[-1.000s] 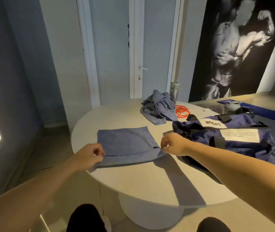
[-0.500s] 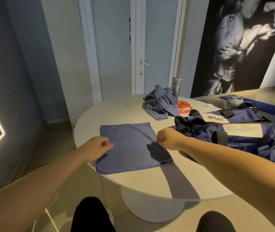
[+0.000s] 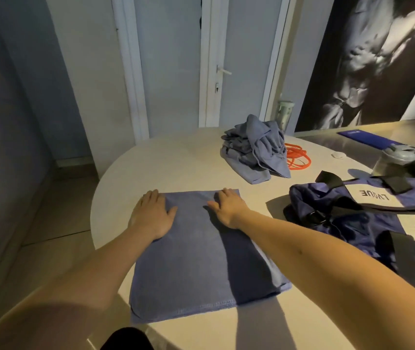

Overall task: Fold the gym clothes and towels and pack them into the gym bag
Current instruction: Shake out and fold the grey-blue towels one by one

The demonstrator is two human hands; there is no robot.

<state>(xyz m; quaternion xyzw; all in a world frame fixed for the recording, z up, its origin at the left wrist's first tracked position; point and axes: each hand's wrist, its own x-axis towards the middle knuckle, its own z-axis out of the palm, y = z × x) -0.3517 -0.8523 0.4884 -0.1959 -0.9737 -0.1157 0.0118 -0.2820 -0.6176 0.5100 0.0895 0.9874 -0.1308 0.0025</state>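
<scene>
A blue towel point(image 3: 196, 263) lies folded flat on the round white table point(image 3: 176, 160), its near edge at the table's front rim. My left hand point(image 3: 153, 213) presses flat on the towel's far left corner, fingers straight. My right hand point(image 3: 229, 205) lies flat on the far right part of the towel. A crumpled heap of grey-blue gym clothes point(image 3: 257, 150) sits further back on the table. The navy gym bag point(image 3: 368, 221) with black straps and a white label lies to the right of the towel.
An orange resistance band point(image 3: 297, 157) lies behind the clothes heap. A shaker bottle point(image 3: 393, 160) stands beyond the bag and a grey tumbler point(image 3: 285, 114) at the table's far edge. A white door point(image 3: 173, 59) and a large poster point(image 3: 373, 56) fill the back wall.
Both hands let go of the towel's corners after bringing them forward, and now lie flat on the folded towel. The camera has moved closer over the table.
</scene>
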